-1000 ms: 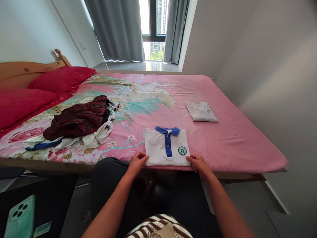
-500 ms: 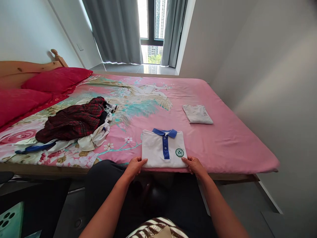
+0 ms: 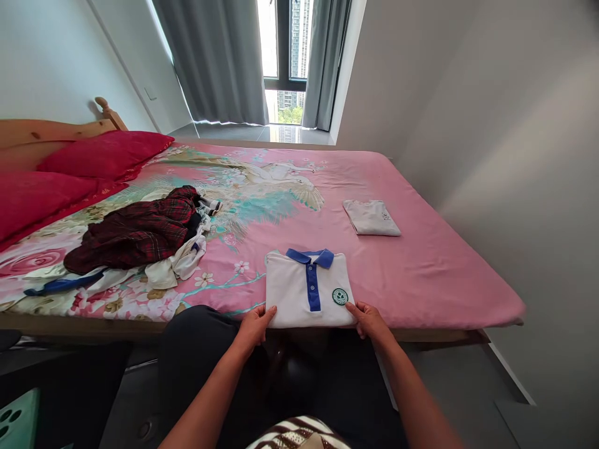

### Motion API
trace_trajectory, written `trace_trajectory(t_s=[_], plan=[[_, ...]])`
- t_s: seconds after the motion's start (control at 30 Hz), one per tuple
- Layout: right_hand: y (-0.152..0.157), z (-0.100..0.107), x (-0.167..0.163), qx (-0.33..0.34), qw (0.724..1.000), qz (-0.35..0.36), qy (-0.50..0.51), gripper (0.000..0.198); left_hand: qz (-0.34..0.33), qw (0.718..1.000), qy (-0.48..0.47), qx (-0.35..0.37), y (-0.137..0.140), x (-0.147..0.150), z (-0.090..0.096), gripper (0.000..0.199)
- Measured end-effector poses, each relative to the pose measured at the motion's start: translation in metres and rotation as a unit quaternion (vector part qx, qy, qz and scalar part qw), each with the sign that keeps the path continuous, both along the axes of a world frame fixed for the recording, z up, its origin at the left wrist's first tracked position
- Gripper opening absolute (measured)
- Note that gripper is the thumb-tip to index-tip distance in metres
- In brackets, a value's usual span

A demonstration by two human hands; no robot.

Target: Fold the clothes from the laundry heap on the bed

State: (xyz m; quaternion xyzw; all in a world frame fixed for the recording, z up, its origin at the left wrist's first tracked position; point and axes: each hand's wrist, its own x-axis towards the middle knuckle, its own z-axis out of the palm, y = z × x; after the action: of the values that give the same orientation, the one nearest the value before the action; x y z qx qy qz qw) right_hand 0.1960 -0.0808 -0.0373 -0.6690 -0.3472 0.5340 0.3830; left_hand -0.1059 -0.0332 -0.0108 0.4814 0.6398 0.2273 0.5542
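Observation:
A white polo shirt (image 3: 287,290) with a blue collar, a blue button placket and a round green badge lies folded at the near edge of the bed. My left hand (image 3: 255,325) pinches its near left corner, thumb on top. At the near right corner, just below the badge, my right hand (image 3: 369,319) grips the cloth the same way. The fingers under the fabric are partly hidden. Farther back on the right rests a folded light-coloured shirt (image 3: 372,218), apart from both hands.
The bed (image 3: 435,280) has a pink patterned sheet. To the left lies a heap of clothes with a dark red plaid garment (image 3: 140,234) on top. Red pillows (image 3: 107,154) sit by the wooden headboard (image 3: 51,134). A green phone (image 3: 21,415) is at the lower left.
The polo shirt sits slightly lower in view, its near edge drawn a little toward me with both hands still holding its corners. The view has tilted slightly.

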Motion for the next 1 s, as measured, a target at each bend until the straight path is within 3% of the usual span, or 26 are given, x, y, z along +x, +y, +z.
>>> trace_trajectory(t_s=[0.17,0.37,0.53,0.67,0.73,0.87,1.0], plan=[[-0.007,0.001,-0.001,0.042,0.999,-0.019,0.007,0.043,0.012,0.997,-0.044,0.056,-0.006,-0.001,0.0,0.047],[-0.006,-0.006,0.001,0.002,1.0,-0.002,-0.004,0.044,-0.018,0.999,0.026,0.013,-0.005,-0.004,-0.009,0.046],[0.007,0.006,-0.003,0.01,0.999,-0.036,-0.007,0.043,0.013,0.999,0.016,0.028,0.001,0.002,-0.002,0.048],[0.0,0.013,-0.005,0.039,0.998,-0.042,0.017,0.045,0.012,0.999,-0.023,0.047,-0.004,-0.001,0.005,0.048],[-0.007,0.008,-0.004,0.04,0.998,-0.036,0.016,0.045,0.002,0.999,-0.021,0.048,-0.008,-0.004,0.003,0.046],[-0.014,-0.009,-0.002,0.009,1.0,-0.025,0.013,0.043,-0.01,0.999,0.03,-0.018,-0.01,-0.005,-0.006,0.045],[-0.01,-0.007,-0.002,0.006,0.999,-0.035,0.001,0.043,0.009,0.999,0.029,0.016,-0.008,-0.002,-0.004,0.046]])
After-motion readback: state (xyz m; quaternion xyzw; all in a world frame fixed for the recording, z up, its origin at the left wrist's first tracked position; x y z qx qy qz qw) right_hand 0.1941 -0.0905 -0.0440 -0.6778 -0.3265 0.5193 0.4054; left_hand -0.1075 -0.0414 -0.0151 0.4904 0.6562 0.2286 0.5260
